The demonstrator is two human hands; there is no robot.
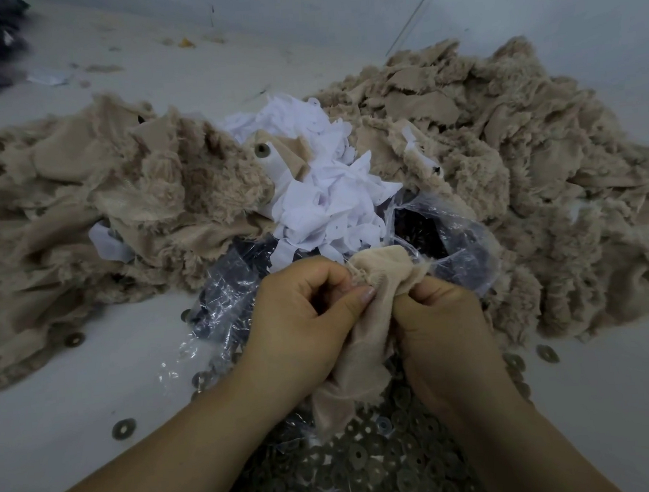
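Grey-white bench [58,395] carries two broad heaps of beige plush offcuts, the left heap [85,207] spreading to the frame's edge and the right heap [519,165] rising toward the far wall. Between them lies a mound of white fabric scraps [323,196]. A crumpled clear plastic bag [459,237] with dark contents sits just in front of the scraps. Nearest the camera is a pile of dull round discs with holes [386,470], and a single loose disc [123,428] lies apart on the bench to the left.

Two bare forearms enter from the bottom edge and converge above the disc pile, in front of the bag. The left hand [300,315] is closed into a loose fist, knuckles up, its thumb [360,297] pressed flat against a small beige fabric piece [360,354]. The right hand [441,314], back toward the camera, has its fingers curled round the same piece from the other side.

The fabric piece is held between both hands. Its upper end bunches above the right hand, touching the bag's edge, and its lower end hangs down between the wrists over the discs. The two hands are almost touching, with only the cloth between them.
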